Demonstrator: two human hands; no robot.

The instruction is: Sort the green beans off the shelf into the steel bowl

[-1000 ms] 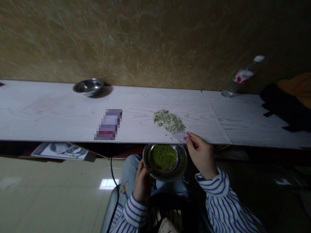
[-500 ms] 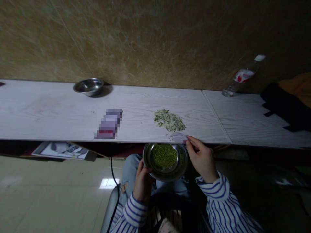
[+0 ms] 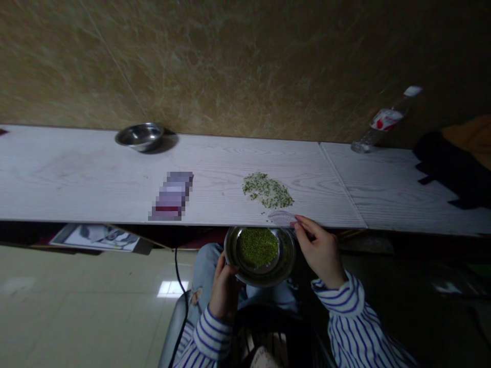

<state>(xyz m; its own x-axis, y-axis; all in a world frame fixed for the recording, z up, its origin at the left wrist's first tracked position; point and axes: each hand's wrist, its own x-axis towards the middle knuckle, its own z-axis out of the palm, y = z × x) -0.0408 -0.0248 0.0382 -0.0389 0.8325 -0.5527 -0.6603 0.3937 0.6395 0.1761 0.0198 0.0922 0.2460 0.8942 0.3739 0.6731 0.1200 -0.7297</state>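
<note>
Beyond, bottle point(image 3: 386, 119) and basin point(image 3: 142, 146) stand well apart; hands point(image 3: 320, 255) grip bowl point(image 3: 287, 255) and, seemingly, plastic scraper point(image 3: 282, 218).

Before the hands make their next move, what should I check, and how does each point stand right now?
1. Left hand holding the near bowl: ok, at its side.
2. Beans inside that bowl: ok.
3. Right hand gripping the plastic piece: ok, pinched at one end.
4. Grains all together in the pile: not ok, a few lie apart.
5. Bottle capped: ok.
6. Cap screwed tight: cannot tell.
</note>
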